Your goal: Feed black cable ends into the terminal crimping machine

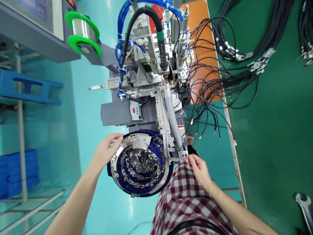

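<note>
My left hand (107,150) is at the upper left rim of a round blue vibratory bowl feeder (112,168). Its fingers reach over the rim with a gap between thumb and forefinger; nothing shows in them. Many small metal terminals (144,163) lie in the bowl and along its spiral track. My right hand (199,168) has thumb and forefinger close together at the edge of a small control box (183,155) with a red switch. The fingertips hide part of the box. A straight feed rail (160,111) runs from the bowl up into the machine.
A grey corrugated hose (172,117) runs beside the rail. Black cables (207,85) with stripped ends hang over the green table (269,137) edge. A solder wire spool (83,31), a grey controller (119,112), a blue stool (29,86) and a wrench (304,207) surround the machine.
</note>
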Demonstrator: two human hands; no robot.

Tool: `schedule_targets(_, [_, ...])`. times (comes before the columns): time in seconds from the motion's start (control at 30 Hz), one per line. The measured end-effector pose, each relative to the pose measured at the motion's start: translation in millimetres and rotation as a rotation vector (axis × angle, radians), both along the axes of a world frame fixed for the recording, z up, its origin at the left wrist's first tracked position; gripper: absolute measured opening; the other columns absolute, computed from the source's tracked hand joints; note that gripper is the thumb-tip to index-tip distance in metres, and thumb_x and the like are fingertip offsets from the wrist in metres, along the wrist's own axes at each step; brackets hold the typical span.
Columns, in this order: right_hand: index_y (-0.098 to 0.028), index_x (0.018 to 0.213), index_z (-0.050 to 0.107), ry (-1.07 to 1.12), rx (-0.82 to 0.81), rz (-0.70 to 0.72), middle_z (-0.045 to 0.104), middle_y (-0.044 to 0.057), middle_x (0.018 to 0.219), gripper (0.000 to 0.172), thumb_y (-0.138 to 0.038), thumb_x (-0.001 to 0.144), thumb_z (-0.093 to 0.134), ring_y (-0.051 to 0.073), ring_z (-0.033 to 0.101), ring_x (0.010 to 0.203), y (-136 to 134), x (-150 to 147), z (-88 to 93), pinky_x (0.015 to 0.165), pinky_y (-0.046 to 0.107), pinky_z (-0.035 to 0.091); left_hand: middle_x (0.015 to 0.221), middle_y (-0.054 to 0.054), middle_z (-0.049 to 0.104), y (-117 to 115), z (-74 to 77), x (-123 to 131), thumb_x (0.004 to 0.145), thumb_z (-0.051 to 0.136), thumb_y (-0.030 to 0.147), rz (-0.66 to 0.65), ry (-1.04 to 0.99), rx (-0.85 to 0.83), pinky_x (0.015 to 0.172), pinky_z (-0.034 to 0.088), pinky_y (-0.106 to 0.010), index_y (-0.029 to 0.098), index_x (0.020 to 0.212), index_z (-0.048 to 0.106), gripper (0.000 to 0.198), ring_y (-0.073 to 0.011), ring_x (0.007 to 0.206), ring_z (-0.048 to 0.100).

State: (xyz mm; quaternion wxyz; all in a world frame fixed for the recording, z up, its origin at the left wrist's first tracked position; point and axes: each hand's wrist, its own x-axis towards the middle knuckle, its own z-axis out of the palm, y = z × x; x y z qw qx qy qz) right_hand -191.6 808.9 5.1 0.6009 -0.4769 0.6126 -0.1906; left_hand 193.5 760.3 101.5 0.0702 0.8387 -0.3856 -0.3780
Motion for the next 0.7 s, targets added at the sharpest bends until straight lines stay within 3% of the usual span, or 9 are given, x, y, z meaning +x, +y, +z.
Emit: schedule_targets(0.7, [-0.017, 0.088, 0.064, -0.007, -0.028, 0.119, 0.057, 0.000, 0.066, 0.038, -0.045, 0.098, 0.040, 0.015, 0.053, 0.063, -2, -5, 9.6, 0.061, 0.026, 0.043, 0.123, -0.010, 0.065, 14, 0.1, 1, 0.079, 0.050, 0.060, -0.001, 0.004, -0.043, 0.102, 0.041, -0.045, 0.019, 0.117, 0.063, 0.057, -0.0279, 0.109, 0.059])
